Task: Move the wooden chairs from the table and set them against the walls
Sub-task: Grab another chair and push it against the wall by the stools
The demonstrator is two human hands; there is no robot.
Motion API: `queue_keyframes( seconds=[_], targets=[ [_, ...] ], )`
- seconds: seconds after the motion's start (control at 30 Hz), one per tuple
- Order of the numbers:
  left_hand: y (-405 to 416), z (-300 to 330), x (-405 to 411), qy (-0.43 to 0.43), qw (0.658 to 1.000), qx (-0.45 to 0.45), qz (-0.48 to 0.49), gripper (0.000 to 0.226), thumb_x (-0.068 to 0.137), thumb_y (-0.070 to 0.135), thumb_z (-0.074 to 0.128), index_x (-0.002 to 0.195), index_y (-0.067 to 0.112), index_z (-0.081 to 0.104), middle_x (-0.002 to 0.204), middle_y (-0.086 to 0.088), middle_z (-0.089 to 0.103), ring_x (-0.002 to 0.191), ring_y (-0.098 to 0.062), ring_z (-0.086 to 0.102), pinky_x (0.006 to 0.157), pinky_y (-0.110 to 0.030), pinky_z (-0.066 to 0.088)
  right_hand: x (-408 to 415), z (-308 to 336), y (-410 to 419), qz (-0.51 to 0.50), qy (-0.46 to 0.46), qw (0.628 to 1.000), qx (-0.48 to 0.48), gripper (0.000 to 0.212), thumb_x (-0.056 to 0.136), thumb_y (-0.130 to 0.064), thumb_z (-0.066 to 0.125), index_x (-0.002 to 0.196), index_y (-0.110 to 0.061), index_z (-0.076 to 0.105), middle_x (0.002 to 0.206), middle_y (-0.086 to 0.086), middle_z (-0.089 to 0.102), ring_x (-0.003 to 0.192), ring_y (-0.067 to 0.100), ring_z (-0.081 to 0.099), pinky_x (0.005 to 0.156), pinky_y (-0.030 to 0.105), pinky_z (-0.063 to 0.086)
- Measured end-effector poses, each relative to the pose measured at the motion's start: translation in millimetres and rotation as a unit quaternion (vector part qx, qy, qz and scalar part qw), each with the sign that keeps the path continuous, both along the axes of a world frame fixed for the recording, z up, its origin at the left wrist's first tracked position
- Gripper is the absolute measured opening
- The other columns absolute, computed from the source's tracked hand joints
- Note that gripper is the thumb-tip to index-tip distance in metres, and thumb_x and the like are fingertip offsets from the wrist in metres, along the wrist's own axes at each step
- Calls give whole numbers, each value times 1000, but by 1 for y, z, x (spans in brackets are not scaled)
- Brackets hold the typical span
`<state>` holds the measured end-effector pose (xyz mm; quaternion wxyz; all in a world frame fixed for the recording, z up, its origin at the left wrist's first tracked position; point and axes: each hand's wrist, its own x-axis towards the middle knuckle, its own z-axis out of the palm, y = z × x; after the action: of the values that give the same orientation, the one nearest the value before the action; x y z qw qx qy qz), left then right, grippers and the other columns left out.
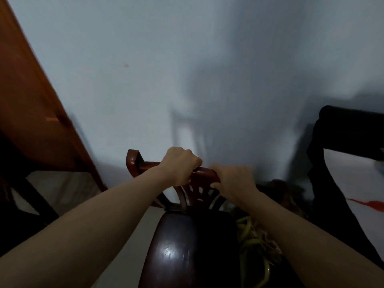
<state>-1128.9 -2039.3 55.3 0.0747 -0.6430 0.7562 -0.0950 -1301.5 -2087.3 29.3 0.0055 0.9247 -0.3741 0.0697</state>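
- My left hand [181,166] and right hand [233,179] are both wrapped tight around the top rail of the dark reddish wooden chair [187,235].
- The chair's back faces the pale blue wall [166,69], close to it.

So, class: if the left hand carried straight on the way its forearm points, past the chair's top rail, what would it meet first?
Probably the pale wall behind the chair; nothing shows between the left hand and it, though depth is unclear.

I am seeing a dark reddish wooden chair [187,235] standing upright below me, its glossy seat toward me, its carved slatted back and curved top rail facing a pale wall, just beside it.
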Motion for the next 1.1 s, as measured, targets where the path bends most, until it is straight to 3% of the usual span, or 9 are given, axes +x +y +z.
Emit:
queue_keyframes(
  seconds=[0.13,0.27,0.5,0.67,0.77,0.9,1.1],
  targets=[
    [-51,-8,10,22,1000,-4,-16,18,75,28,65,84,19,52,82,-4,63,66,-24,53,54,-29,28,11,-4,-44,-44,33,998,-32,39,81,-44,65,111,-22,54,98,3,68,86,25,65,64,30,37],
    [-99,-21,11,49,999,3,-17,21,76,28,66,91,19,54,91,-6,65,80,-29,61,56,-30,29,14,-13,-87,-89,35,995,-13,44,81,-41,65,120,-25,51,106,2,67,96,27,64,67,30,29],
    [-171,-46,21,107,994,4,24,27,78,24,65,101,15,54,99,-6,62,89,-28,60,58,-31,34,29,-35,-164,-121,58,991,7,45,86,-40,61,123,-19,46,107,6,65,95,29,63,67,32,33],
    [-221,-62,24,104,993,32,41,23,80,17,61,102,14,56,104,-9,63,93,-31,60,64,-32,40,32,-56,-210,-115,30,993,26,30,87,-37,62,109,-19,53,106,4,65,92,24,62,63,30,33],
    [-248,-70,24,104,993,40,49,24,80,15,60,103,16,58,106,-7,65,96,-29,62,65,-32,42,33,-67,-236,-122,32,991,46,33,85,-38,63,109,-18,54,108,5,64,94,25,62,63,30,34],
    [-271,-79,26,112,991,45,57,31,81,13,59,112,18,56,110,-7,64,99,-30,61,66,-32,39,38,-79,-259,-117,27,991,64,37,85,-39,63,113,-17,51,109,6,65,94,26,63,62,31,36],
    [-286,-93,38,130,987,47,86,49,83,11,53,129,27,47,121,-4,61,108,-28,58,79,-39,48,52,-92,-276,-113,-3,990,79,38,86,-36,62,117,-15,51,113,5,62,96,24,62,63,29,38]
  ],
)
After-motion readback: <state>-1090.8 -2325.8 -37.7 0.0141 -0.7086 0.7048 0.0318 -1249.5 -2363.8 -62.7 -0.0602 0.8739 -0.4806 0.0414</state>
